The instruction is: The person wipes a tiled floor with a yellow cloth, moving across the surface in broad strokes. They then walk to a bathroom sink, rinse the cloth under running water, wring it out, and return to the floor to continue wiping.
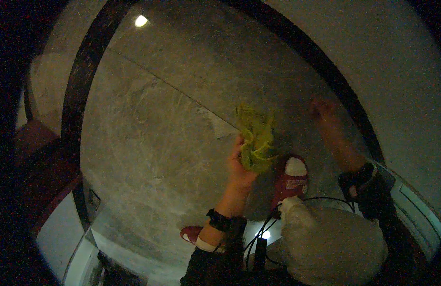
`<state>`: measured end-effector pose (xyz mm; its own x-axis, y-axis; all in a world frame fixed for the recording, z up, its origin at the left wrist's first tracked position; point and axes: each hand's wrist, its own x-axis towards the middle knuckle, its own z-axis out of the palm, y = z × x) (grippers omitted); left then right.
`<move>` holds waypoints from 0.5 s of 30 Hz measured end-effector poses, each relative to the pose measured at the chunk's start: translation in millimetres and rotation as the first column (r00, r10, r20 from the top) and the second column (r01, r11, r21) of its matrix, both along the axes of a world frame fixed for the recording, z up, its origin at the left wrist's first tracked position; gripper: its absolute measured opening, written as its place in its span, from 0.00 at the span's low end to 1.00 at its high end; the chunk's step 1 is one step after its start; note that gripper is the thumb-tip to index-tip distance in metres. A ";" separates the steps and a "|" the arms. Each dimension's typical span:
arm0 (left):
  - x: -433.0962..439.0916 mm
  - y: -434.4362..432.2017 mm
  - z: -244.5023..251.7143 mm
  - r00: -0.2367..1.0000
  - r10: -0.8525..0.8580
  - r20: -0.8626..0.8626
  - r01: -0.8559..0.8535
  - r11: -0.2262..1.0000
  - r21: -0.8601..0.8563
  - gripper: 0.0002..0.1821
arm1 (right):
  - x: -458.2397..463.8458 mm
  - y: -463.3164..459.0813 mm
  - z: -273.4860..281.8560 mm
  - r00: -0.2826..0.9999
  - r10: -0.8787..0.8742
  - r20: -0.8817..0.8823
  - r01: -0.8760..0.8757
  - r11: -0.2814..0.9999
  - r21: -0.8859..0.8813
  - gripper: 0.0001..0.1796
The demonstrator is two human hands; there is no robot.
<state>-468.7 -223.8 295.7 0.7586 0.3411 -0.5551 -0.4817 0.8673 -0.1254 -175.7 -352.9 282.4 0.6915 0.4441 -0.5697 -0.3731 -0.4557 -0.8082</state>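
My left hand [242, 164] grips a crumpled yellow-green cloth [258, 143], which looks thin and hangs past the fingers over the marble-look floor [152, 132]. A black band circles my left wrist. My right hand [322, 109] is reached out beside the dark baseboard [334, 68] on the right. It is dim and blurred, so its fingers and anything in them cannot be made out. Below the cloth is my foot in a red slipper [295, 182] with a white toe showing. The other red slipper [190, 234] is partly hidden behind my left forearm.
A thin seam crosses the floor to the upper left. Pale wall [384, 53] rises beyond the baseboard on the right. Black cables [263, 228] hang in front of me beside my light-coloured clothing [334, 243]. At the left, a reddish-brown surface [38, 143] meets the baseboard. The light is poor.
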 end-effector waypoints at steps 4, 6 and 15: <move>-17.2 22.6 7.8 0.987 0.098 0.129 -0.107 0.992 0.068 0.25 | 14.3 17.5 7.3 0.895 0.339 0.289 -0.240 0.913 -0.330 0.21; -17.8 26.7 15.7 0.995 0.053 0.081 -0.053 0.999 0.007 0.24 | 3.9 33.1 15.9 0.602 0.588 0.540 -0.168 0.755 -0.634 0.24; 32.9 9.9 42.5 0.970 -0.099 -0.222 0.158 0.951 0.267 0.29 | -61.0 68.7 81.5 0.692 0.673 -0.260 -0.714 0.691 -0.112 0.28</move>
<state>-435.8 -213.9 338.2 0.6872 0.4127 -0.5978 -0.3534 0.9089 0.2212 -236.8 -284.2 363.9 0.1020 0.6220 -0.7763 -0.0169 -0.7792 -0.6265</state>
